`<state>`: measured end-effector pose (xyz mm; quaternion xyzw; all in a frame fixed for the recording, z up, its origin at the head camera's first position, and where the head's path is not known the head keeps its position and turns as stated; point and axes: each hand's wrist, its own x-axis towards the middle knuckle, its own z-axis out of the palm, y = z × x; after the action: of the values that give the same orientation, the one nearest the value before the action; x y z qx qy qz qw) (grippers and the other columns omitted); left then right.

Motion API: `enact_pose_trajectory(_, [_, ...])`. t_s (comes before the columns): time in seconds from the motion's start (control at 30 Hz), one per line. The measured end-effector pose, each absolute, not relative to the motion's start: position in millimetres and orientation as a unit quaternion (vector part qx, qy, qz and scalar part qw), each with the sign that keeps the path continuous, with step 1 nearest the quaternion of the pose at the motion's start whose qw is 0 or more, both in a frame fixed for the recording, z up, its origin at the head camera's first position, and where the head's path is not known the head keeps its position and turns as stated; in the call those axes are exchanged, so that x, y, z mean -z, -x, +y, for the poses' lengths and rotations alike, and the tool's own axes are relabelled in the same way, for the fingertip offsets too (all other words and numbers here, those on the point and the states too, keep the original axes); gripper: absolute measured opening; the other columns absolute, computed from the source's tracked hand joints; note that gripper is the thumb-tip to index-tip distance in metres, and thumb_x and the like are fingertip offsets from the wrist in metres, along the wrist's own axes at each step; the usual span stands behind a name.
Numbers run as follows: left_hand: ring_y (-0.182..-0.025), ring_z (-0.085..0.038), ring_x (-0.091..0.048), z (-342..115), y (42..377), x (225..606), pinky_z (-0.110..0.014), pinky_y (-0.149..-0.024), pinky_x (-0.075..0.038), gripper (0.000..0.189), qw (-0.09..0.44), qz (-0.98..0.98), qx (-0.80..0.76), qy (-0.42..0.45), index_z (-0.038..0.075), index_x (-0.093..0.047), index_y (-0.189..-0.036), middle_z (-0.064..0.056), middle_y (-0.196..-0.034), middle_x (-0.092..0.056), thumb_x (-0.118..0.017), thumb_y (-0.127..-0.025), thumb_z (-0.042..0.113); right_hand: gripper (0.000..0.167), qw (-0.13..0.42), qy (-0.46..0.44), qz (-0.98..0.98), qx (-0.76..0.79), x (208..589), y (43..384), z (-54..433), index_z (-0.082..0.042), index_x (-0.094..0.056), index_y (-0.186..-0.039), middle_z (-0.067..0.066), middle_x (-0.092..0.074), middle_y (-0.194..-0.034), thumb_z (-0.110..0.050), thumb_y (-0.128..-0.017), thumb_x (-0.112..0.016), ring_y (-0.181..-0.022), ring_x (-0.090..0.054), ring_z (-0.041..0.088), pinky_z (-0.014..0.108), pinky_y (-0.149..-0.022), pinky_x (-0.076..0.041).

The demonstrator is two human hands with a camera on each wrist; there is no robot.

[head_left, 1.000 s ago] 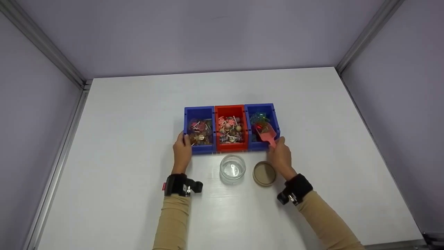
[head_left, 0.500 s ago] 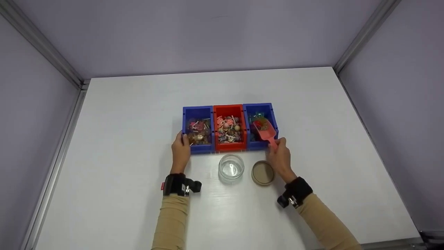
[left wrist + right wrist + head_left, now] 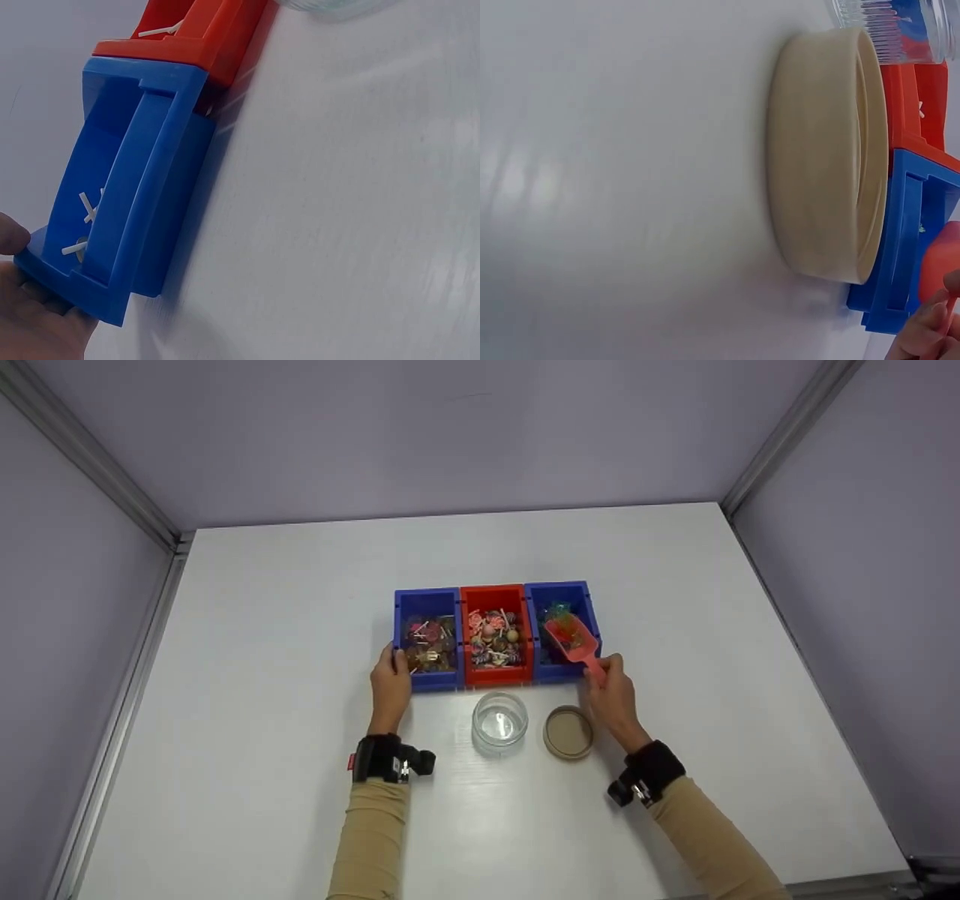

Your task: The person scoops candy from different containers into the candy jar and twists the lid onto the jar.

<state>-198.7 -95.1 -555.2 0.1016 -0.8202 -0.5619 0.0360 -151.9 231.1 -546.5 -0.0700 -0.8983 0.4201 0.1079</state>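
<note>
Holding pink scoop (image 3: 580, 653) in right hand (image 3: 615, 696), tag (image 3: 351, 762) on left wristband (image 3: 376, 758) unreadable

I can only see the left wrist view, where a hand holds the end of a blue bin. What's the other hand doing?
Observer: The right hand is holding a pink scoop by its handle.
Visitor: Oh! Is the scoop empty?
Observer: No, the head view shows some colourful pieces in it.
Visitor: I see just a clear glass edge at the top. What sits beside that glass jar?
Observer: A round tan lid, lying on the table, apart from the jar.
</note>
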Motion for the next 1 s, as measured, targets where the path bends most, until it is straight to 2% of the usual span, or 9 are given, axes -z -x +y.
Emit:
enact_pose_trajectory(0.3, [-0.138, -0.036, -0.044, -94, 200, 552, -0.047, -0.115, -0.038, 0.043, 0.025, -0.817, 0.565, -0.111, -0.009, -0.042, -0.139, -0.027, -0.142, -0.050, -0.037, -0.104, 0.015, 0.019, 0.118, 0.067, -0.902, -0.410, 540, 154, 236, 0.006, -0.049, -0.101, 0.024, -0.061, -0.083, -0.006, -0.092, -0.060, -0.071, -0.050, 0.027, 0.029, -0.063, -0.036])
enact_pose_trajectory(0.57, [-0.138, -0.035, -0.044, -94, 200, 553, -0.047, -0.115, -0.039, 0.043, 0.008, -0.809, 0.575, -0.121, -0.007, -0.041, -0.141, -0.025, -0.143, -0.049, -0.038, -0.104, 0.016, 0.017, 0.114, 0.069, -0.903, -0.408, 538, 154, 242, 0.005, -0.052, -0.101, 0.020, -0.061, -0.080, -0.005, -0.091, -0.061, -0.067, -0.045, 0.020, 0.025, -0.059, -0.031])
enact_pose_trajectory(0.73, [-0.142, -0.035, -0.038, -95, 199, 553, -0.046, -0.118, -0.034, 0.047, -0.004, -0.798, 0.589, -0.131, -0.004, -0.036, -0.145, -0.023, -0.149, -0.043, -0.037, -0.105, 0.019, 0.018, 0.116, 0.063, -0.903, -0.410, 535, 153, 244, 0.004, -0.053, -0.102, 0.020, -0.064, -0.082, -0.006, -0.090, -0.062, -0.067, -0.045, 0.017, 0.023, -0.058, -0.031])
enact_pose_trajectory(0.9, [-0.149, -0.032, -0.026, -90, 191, 552, -0.044, -0.124, -0.024, 0.054, 0.028, -0.787, 0.603, -0.126, 0.002, -0.027, -0.151, -0.019, -0.157, -0.030, -0.042, -0.103, 0.022, 0.020, 0.119, 0.049, -0.904, -0.408, 534, 152, 243, 0.004, -0.054, -0.102, 0.020, -0.066, -0.083, -0.008, -0.089, -0.063, -0.066, -0.048, 0.017, 0.022, -0.058, -0.033])
enact_pose_trajectory(1.0, [-0.151, -0.031, -0.020, -84, 185, 549, -0.044, -0.126, -0.019, 0.060, 0.061, -0.793, 0.597, -0.109, 0.001, -0.022, -0.152, -0.018, -0.160, -0.023, -0.047, -0.101, 0.020, 0.020, 0.120, 0.042, -0.906, -0.404, 534, 152, 244, 0.004, -0.054, -0.102, 0.020, -0.065, -0.082, -0.008, -0.089, -0.063, -0.065, -0.048, 0.017, 0.023, -0.058, -0.033])
